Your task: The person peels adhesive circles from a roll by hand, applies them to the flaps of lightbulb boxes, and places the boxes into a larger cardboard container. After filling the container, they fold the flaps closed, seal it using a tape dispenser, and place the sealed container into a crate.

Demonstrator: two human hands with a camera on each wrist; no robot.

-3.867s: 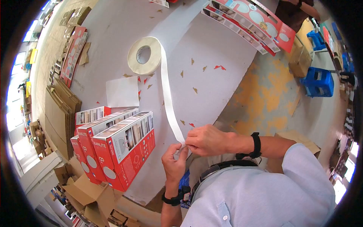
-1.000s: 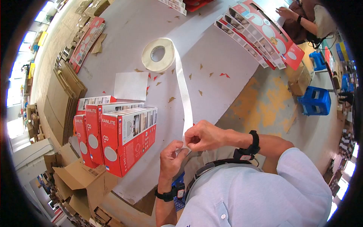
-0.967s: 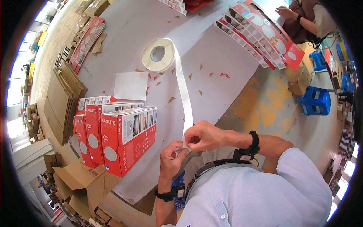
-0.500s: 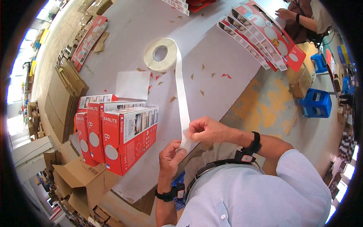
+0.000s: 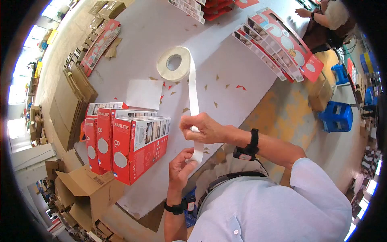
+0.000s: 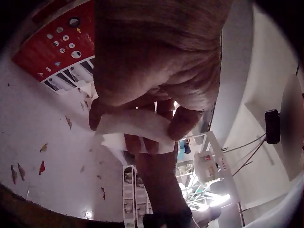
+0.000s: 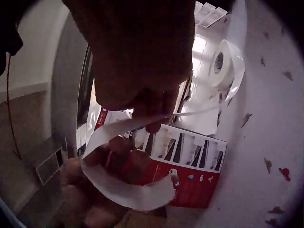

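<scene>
A roll of white tape lies on the grey table, and a loose strip runs from it toward the person. The left hand pinches the strip near its free end between thumb and fingers. Further up, the right hand grips the same strip with curled fingers. Between the hands the strip bows into a curve, clear in the right wrist view, where the tape roll stands beyond. From the left wrist, the strip crosses in front of the left fingers.
Red-and-white boxes stand left of the hands, before a white sheet. Flattened cartons lean at the table's left. Folded red box blanks lie at the far right corner, near another person. An open cardboard box sits below the left edge.
The right hand has moved up the strip, away from the left hand, and the tape between them now shows. Earlier the two hands were together at the strip's end. The left hand stays low.
</scene>
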